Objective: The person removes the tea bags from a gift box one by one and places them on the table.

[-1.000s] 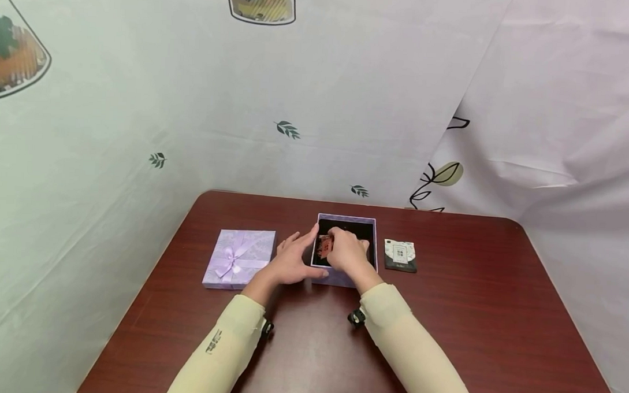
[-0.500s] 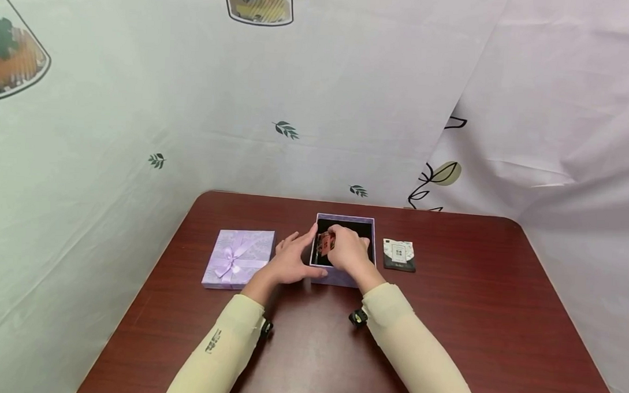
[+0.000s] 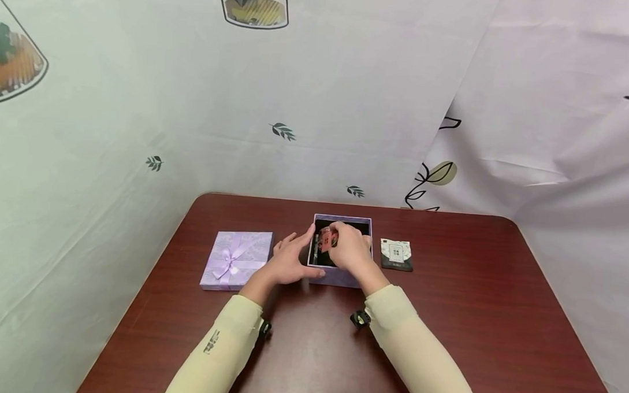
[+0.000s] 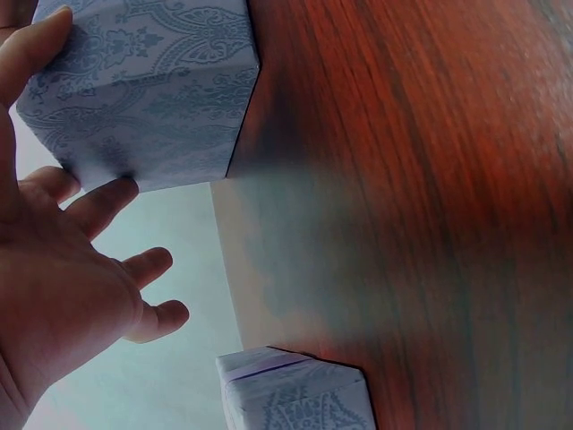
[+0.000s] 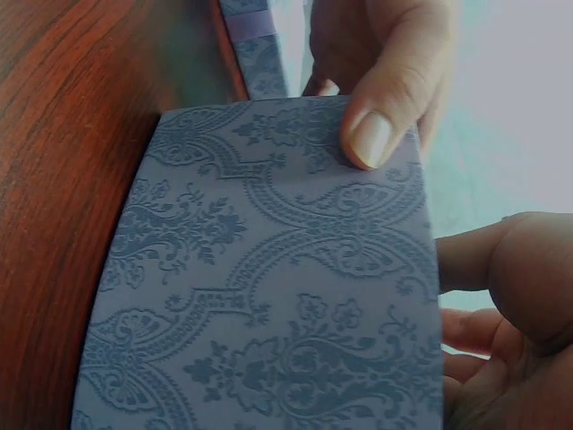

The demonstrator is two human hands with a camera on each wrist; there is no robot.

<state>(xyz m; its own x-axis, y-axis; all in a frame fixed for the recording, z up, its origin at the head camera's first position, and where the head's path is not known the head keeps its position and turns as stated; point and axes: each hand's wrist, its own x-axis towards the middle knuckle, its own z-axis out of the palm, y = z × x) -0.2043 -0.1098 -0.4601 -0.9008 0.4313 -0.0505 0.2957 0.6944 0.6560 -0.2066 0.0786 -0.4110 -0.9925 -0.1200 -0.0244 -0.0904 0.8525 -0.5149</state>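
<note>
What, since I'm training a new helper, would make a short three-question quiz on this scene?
1. True or false: the bow-topped lid lies on the table to the left of the open box.
2. Where are the fingers of the right hand? A: on the lid. B: inside the box. C: flat on the table.
3. What lies on the table just to the right of the box?

Key: 1. True. 2. B. 3. A flat white-and-dark packet.
</note>
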